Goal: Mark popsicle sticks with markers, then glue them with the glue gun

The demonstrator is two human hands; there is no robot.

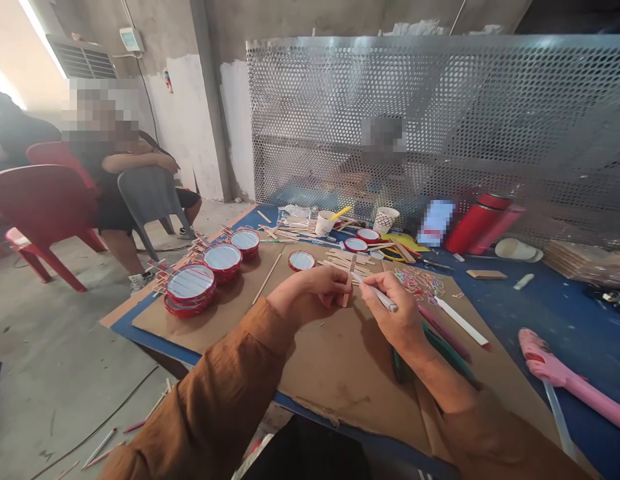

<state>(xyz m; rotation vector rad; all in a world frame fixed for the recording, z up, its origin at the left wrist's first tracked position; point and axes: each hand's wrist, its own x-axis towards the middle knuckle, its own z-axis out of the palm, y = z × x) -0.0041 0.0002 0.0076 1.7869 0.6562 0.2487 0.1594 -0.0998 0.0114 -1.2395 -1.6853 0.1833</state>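
A: How does the wooden stick lie relative to each grip?

B: It is pinched in the left hand, above the cardboard sheet, inward from the near edge of the surface. Its long axis stands steep, the top leaning slightly right.

A: And the right hand?

B: Just right of the stick, its fingers closed on a white pen. The pen slants across the stick's axis, its tip directed at the upper part; whether the two touch cannot be told.

A: Which containers are shown?

B: Toward the far edge, a white cup stands with a yellow rod projecting from it. Right of this stands a patterned cup, contents hidden. Farther right, a pale cup lies on its side.
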